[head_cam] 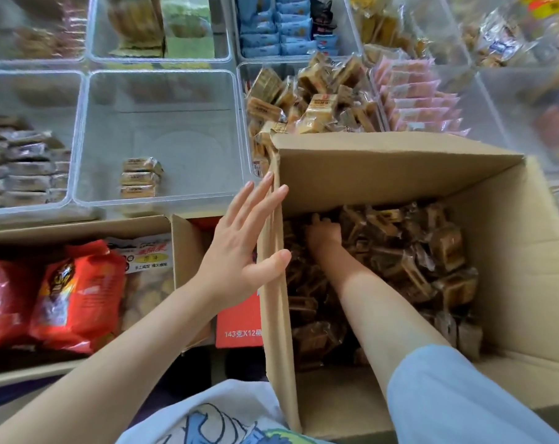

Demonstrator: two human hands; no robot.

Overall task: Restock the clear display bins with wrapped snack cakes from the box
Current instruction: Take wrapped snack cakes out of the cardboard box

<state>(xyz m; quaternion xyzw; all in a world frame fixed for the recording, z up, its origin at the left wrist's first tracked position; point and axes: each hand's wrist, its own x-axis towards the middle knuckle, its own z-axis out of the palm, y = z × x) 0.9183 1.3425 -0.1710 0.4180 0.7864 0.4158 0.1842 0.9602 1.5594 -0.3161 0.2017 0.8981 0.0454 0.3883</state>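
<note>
A person's right hand (323, 232) reaches deep into a large open brown cardboard box (524, 251) at four o'clock in the view, buried among small square snack cakes in clear crinkly wrappers (409, 261). Its fingers curl down into the pile, but whether they have closed on a cake cannot be told. The left hand (243, 248) lies flat and spread against the box's upright left flap, fingers straight, steadying it.

The cakes look light and soft, easily squashed if squeezed; the film is probably slick, so taking one by its flat sides, or several in a loose scoop, seems safest.

They are golden brown blocks, each sealed with a printed label, heaped loosely in shadow. At ten o'clock, a clear plastic display bin (79, 174) is nearly bare, holding only three such cakes (140, 177) in a neat stack. At twelve o'clock a neighbouring clear bin (243, 72) is piled high with similar cakes.
</note>
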